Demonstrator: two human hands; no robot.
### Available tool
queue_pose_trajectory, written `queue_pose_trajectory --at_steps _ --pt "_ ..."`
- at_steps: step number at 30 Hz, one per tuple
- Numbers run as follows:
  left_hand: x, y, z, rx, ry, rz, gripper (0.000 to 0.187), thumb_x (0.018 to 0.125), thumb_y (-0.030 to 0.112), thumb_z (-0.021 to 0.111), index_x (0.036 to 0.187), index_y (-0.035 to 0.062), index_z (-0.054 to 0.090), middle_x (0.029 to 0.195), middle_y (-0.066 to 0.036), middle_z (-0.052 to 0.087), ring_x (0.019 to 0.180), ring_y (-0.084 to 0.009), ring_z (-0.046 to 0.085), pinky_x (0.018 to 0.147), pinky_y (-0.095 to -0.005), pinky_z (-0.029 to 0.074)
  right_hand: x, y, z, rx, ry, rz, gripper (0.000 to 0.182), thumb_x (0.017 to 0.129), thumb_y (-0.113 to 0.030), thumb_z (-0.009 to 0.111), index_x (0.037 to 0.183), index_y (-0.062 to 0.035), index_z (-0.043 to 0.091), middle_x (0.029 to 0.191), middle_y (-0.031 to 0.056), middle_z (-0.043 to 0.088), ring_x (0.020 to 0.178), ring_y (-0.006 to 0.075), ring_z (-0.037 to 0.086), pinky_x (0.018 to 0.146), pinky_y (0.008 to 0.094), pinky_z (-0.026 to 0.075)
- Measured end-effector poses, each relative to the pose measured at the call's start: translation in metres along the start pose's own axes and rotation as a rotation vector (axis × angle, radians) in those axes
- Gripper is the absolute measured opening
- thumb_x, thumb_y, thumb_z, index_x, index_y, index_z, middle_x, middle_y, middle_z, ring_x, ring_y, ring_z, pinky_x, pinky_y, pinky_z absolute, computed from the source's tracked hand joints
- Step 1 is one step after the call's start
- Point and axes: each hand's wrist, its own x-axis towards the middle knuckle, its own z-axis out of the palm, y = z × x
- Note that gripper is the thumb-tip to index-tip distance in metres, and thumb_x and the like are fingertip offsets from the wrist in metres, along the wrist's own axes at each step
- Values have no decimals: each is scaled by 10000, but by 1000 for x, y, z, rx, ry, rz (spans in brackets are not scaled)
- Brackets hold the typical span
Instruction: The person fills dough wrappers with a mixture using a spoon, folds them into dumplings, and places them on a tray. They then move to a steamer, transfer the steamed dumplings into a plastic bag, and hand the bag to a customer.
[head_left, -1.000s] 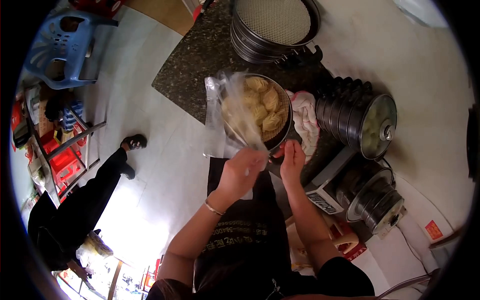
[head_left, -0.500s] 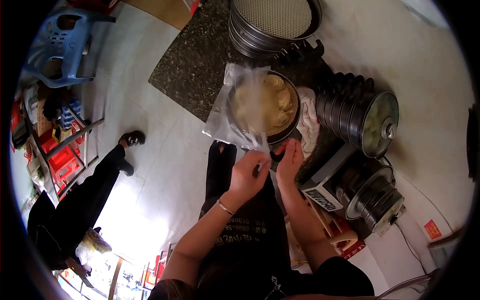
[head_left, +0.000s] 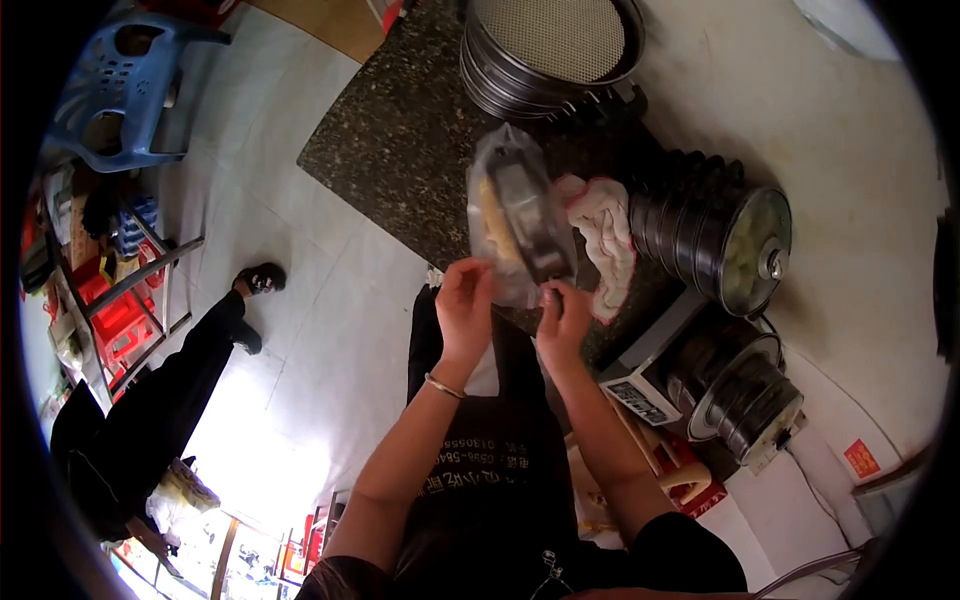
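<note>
Glare whites out floor [head_left: 270, 440] lower left; counter [head_left: 390, 140] dimmer; fisheye bend, black corners; bag [head_left: 485, 175] blurred.

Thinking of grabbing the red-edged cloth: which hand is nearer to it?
Right. The right hand is just left of the lower end of the cloth; the left hand is farther left, at the left edge of the plastic bag.

The black apron [head_left: 490, 510] reads "小吃" and "0598-58"; the white label [head_left: 643, 400] is illegible.
</note>
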Motion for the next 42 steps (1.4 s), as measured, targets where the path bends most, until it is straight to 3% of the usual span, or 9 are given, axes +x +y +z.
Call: queue_pose_trajectory --at_steps 8,12,16,22,27,31,34,40,42 --pt "-10 -17 -22 -10 165 -206 126 929 48 568 1047 10 543 867 -8 584 730 -69 571 655 -219 484 19 -44 -48 173 107 276 212 960 -160 556 1023 39 589 854 87 638 688 121 575 648 254 474" --pt "-8 -13 -23 -33 160 -187 133 926 48 568 1049 4 544 872 -15 586 720 -69 573 655 -221 488 37 -55 -79 310 134 356 213 947 -200 564 1001 0 615 691 50 547 621 108 532 587 236 403" --pt "-4 1 -31 -61 162 -166 162 937 59 561 1091 9 559 897 -13 581 725 -70 549 648 -219 470 59 -33 -127 799 264 555 316 1004 -309 494 904 -24 589 601 -35 416 526 59 321 523 205 249" --pt "2 25 -38 -139 184 -221 170 940 36 531 1104 -6 550 861 -23 579 731 -74 560 649 -230 493 27 21 -156 1241 450 1005 295 1013 -346 455 894 -99 564 519 -87 227 471 42 238 617 241 324" --pt "12 15 -53 -123 223 -215 180 949 75 542 1117 15 561 882 -4 544 732 -78 554 666 -231 494 -49 72 -132 1883 44 1015 276 1023 -336 414 935 -129 574 499 -87 217 460 43 248 805 258 412" --pt "29 17 -73 -110 265 -273 200 950 91 548 1137 21 562 892 -14 552 743 -93 560 673 -245 500 -51 38 -155 1538 426 1261 407 1034 -368 337 1042 -49 590 457 -92 207 422 55 233 845 296 462" --pt "35 11 -77 -33 218 -276 206 948 102 556 1137 21 563 885 -16 562 737 -90 560 665 -243 494 -33 26 -177 1660 95 925 371 1038 -335 344 1049 -73 606 446 -96 218 419 56 247 725 237 446" --pt "29 6 -70 -58 161 -309 225 947 118 566 1151 23 562 859 -11 573 719 -79 555 647 -236 475 105 -26 -127 1877 42 495 331 1043 -301 345 1093 -106 607 512 -81 242 460 49 257 646 226 396" --pt "27 10 -67 -46 163 -317 233 942 116 572 1156 25 569 865 -3 575 724 -72 547 644 -229 468 182 -83 -97 1652 552 862 256 1031 -267 404 1061 -101 596 579 -71 321 528 49 320 619 228 375"
